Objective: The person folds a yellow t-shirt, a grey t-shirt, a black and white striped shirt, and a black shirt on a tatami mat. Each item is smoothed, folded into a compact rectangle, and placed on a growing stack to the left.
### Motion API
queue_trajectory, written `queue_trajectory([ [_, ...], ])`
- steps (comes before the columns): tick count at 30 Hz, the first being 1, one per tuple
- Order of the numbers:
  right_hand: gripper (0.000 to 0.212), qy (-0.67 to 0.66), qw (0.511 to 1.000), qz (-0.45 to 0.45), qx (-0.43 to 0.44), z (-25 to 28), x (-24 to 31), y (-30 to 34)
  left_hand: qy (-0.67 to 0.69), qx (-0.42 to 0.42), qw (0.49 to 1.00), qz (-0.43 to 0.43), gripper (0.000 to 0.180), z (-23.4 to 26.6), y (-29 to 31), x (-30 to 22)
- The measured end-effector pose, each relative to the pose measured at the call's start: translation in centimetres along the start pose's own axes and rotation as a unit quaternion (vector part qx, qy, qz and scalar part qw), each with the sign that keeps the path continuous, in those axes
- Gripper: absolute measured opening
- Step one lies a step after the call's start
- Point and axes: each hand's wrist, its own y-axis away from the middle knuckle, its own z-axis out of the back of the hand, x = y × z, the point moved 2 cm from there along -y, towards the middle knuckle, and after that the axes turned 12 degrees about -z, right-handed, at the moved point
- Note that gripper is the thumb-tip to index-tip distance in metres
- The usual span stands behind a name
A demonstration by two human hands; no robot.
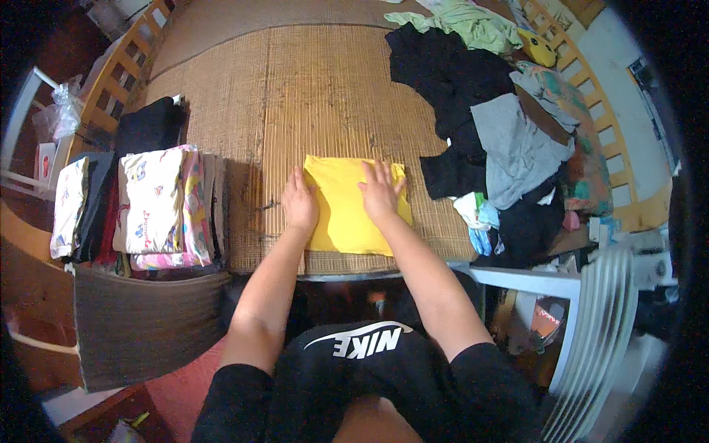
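I see a woven straw mat (295, 96) covering the bed surface. On its left side sit stacks of folded clothes (159, 207) — pale printed fabric on top, with a folded black garment (150, 125) just beyond them. On the right lies an unsorted heap — black garments (443, 70), a grey garment (517, 151) and a light green garment (465, 22) at the far end. A wooden bed rail (591, 92) runs along the right edge. A white slatted chair (598, 317) stands near right.

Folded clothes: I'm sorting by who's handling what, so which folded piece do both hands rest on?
The yellow folded garment at the mat's near edge: left hand and right hand lie flat on it. The other folded clothes, stacked to the left, are untouched.
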Motion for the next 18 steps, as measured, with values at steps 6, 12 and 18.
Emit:
queue_trajectory([
  [6,0.04,-0.015,0.996,0.066,0.055,0.6,5.0,-3.8,0.076,-0.08,0.986,0.123,0.046,1.9,2.2,-0.2],
  [12,0.017,-0.026,0.986,0.165,0.031,-5.3,9.7,-6.3,0.012,0.006,0.995,0.095,0.03,1.5,3.4,1.2],
  [18,0.022,-0.094,0.98,0.175,-0.021,-4.4,8.0,-5.9,-0.008,0.018,0.997,0.081,0.03,1.9,3.5,1.1],
])
